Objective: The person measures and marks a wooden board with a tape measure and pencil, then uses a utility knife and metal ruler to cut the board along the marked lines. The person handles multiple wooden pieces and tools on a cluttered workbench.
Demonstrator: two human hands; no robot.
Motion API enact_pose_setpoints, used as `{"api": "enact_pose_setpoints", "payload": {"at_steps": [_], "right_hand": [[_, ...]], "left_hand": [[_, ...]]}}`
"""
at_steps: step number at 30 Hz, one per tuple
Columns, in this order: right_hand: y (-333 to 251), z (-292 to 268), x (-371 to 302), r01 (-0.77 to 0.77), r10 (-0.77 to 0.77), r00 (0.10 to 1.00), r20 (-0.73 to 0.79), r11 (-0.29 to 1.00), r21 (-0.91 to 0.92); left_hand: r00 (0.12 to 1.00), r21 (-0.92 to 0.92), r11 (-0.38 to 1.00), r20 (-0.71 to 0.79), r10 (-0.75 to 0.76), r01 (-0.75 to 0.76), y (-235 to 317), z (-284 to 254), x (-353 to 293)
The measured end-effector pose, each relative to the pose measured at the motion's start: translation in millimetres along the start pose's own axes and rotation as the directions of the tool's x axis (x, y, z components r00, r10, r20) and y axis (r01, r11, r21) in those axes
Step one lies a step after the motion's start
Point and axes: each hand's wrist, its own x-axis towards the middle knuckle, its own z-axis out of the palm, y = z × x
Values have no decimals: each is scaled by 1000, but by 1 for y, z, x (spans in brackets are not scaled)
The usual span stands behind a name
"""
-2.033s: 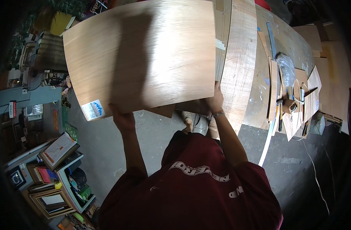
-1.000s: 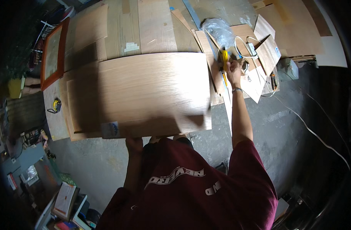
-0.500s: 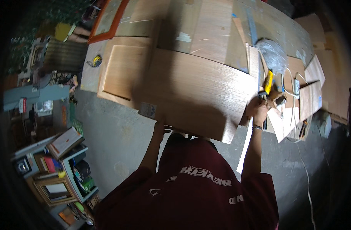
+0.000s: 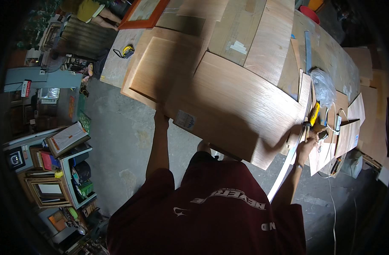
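Note:
A large plywood panel [image 4: 237, 102] lies on the work table, with a small printed label near its front left corner. Beside it on the left is a wooden panel with a raised frame [image 4: 160, 59]. My left hand [image 4: 161, 118] is at the near edge where these two meet; its fingers are lost in shadow. Past the panel's right end, my right hand [image 4: 305, 149] has its fingers bent among clutter, around something I cannot make out. Close to it are a long pale strip [image 4: 283, 174], a yellow tool with a black end [image 4: 314, 114] and a brown paper roll [image 4: 318, 134].
A tape measure [image 4: 127, 51] and a red-brown frame [image 4: 144, 13] sit at the far left. Clear plastic wrap [image 4: 323, 87] and a white power strip [image 4: 337, 123] with a cable are on the right. Shelves of frames [image 4: 60, 170] stand left. A person's legs [image 4: 106, 18] show far left.
My left hand has moved left and forward along the panel's near edge to its corner. My right hand stays by the clutter at the right end. The whole view has shifted and turned.

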Motion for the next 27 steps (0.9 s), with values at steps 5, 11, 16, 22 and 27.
{"api": "enact_pose_setpoints", "payload": {"at_steps": [5, 11, 16, 22, 27], "right_hand": [[-31, 2, -119, -110, 110, 969, 220, 994, -12], [-44, 25, -168, -365, 323, 913, 251, 920, 142], [-44, 25, -172, -515, 496, 847, 190, 680, 521], [-81, 14, -176, -515, 494, 835, 244, 541, 665], [-100, 14, -183, -514, 519, 825, 225, 524, 679]], "left_hand": [[1000, -332, 943, -12, -5, 1, -7, 11, 17], [994, -378, 923, 39, 97, -75, 58, 26, -13], [995, -307, 948, 31, 100, -85, 86, 16, -56], [976, -298, 931, -14, 218, -212, 161, 45, -38], [607, 582, 418, 170, 776, -697, 197, 84, 103]]}}
